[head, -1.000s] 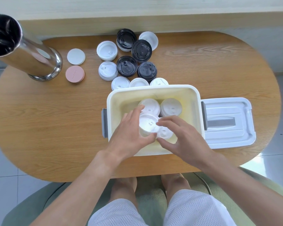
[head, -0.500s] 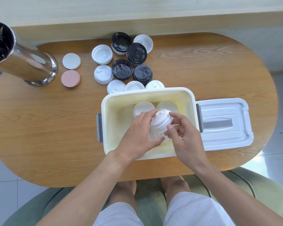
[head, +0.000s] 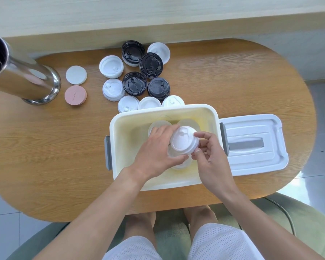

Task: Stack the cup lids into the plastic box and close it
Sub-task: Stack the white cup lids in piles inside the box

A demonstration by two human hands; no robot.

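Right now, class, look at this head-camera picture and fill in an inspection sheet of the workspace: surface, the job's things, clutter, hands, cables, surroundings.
Surface: oval wooden table, wood grain showing.
Job's things: open plastic box with white lids inside; box cover lies to its right, off the box; four black lids and several white lids wait behind the box.
Clutter: steel tumbler at far left; white coaster and pink coaster beside it.
Hands: left hand and right hand both hold a stack of white lids over the box.
Cables: nothing seen.
Surroundings: pale wall ledge behind; green chair and tiled floor below.
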